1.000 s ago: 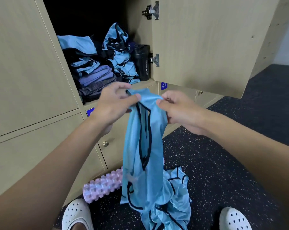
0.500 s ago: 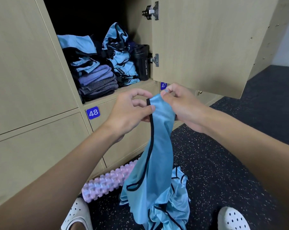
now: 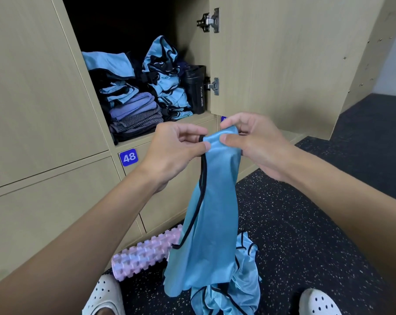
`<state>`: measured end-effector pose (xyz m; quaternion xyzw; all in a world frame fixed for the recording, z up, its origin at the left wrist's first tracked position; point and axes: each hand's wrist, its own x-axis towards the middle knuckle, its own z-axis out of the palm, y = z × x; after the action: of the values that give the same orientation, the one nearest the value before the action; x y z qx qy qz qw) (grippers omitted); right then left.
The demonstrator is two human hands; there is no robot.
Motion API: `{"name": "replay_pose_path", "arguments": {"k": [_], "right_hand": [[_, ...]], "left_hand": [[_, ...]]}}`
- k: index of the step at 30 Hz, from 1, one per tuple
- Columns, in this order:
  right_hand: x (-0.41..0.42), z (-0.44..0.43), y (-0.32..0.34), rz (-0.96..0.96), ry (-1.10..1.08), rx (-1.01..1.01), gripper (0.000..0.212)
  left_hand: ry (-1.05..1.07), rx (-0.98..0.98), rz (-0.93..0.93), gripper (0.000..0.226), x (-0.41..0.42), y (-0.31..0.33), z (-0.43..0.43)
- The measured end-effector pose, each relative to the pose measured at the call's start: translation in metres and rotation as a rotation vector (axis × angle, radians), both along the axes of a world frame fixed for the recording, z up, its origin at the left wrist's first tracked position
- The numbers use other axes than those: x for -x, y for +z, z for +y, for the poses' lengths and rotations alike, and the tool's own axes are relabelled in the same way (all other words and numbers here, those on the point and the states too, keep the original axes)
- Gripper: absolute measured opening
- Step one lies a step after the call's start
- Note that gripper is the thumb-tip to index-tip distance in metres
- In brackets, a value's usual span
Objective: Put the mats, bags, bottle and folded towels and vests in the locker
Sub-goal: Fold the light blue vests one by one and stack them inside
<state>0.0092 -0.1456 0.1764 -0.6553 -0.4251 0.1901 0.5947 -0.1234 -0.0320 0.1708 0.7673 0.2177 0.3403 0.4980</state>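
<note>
- Left hand [image 3: 176,151] and right hand [image 3: 256,146] are raised close together, each pinching the top edge of a light-blue shiny vest with black trim [image 3: 212,212]. The left thumb and forefinger are on the black binding, and the right thumb and fingers hold the bunched top.
- The vest hangs straight down below both hands, unfolded, with its hem just above a crumpled heap of similar blue vests on the floor [image 3: 244,280].
- Open beige wooden locker [image 3: 135,142] is ahead of and above the left hand, holding a folded blue vest stack [image 3: 167,87], purple and grey folded towels [image 3: 133,114] and a black sport bottle [image 3: 195,89].
- Pink ridged foam roller [image 3: 144,255] lies on the floor below the left forearm.
- Step, as I judge it: folding this vest, not yet stowing it.
- Next move likely needs the hands drawn apart to spread the top, the vest folded in halves, then lifted onto the blue stack. That stack looks tall and slumped, so a careless placement may topple it.
</note>
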Motion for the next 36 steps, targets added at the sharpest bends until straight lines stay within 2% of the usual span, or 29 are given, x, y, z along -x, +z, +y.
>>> {"name": "replay_pose_path", "arguments": {"k": [3,5,8,12,14,16,18,20,22,25,27,30,34,36], "right_hand": [[-0.002,0.001,-0.002,-0.105,-0.047,0.006,0.015],[-0.002,0.002,-0.005,-0.136,-0.062,0.000,0.016],[-0.005,0.004,-0.006,-0.151,-0.070,-0.012,0.018],[-0.006,0.008,-0.010,-0.164,-0.101,-0.024,0.031],[-0.002,0.007,-0.013,-0.282,-0.172,-0.031,0.034],[0.007,0.005,-0.014,-0.376,-0.200,-0.072,0.027],[0.020,0.003,-0.018,-0.339,-0.119,-0.124,0.022],[0.030,0.004,-0.022,-0.312,-0.056,-0.114,0.030],[0.035,0.008,-0.026,-0.318,-0.071,-0.077,0.034],[0.034,0.014,-0.027,-0.310,-0.148,-0.107,0.022],[0.028,0.018,-0.025,-0.287,-0.189,-0.105,0.010],[0.024,0.018,-0.018,-0.198,-0.162,-0.100,0.003],[0.027,0.009,-0.008,-0.057,-0.031,-0.129,0.010],[0.027,0.006,-0.005,-0.014,-0.004,-0.130,0.016]], "left_hand": [[0.053,-0.250,0.091,0.010,0.000,0.001,0.001],[0.073,-0.393,0.148,0.009,-0.001,0.001,0.000],[0.076,-0.417,0.196,0.015,-0.001,0.002,0.000],[0.028,-0.282,0.131,0.018,-0.003,0.007,-0.001],[0.034,-0.201,0.054,0.016,-0.003,0.011,-0.002],[0.049,-0.138,-0.001,0.014,-0.002,0.017,-0.003],[0.046,-0.051,-0.049,0.016,-0.002,0.023,-0.004],[0.031,0.048,-0.104,0.021,-0.002,0.029,-0.007],[0.007,0.132,-0.150,0.024,-0.002,0.035,-0.011],[-0.053,0.198,-0.177,0.019,0.000,0.041,-0.015],[-0.093,0.125,-0.147,0.021,0.002,0.041,-0.015],[-0.068,-0.104,-0.036,0.030,0.007,0.041,-0.009],[0.078,-0.468,0.045,0.022,0.009,0.037,0.001],[0.092,-0.567,0.038,0.018,0.009,0.035,0.003]]}}
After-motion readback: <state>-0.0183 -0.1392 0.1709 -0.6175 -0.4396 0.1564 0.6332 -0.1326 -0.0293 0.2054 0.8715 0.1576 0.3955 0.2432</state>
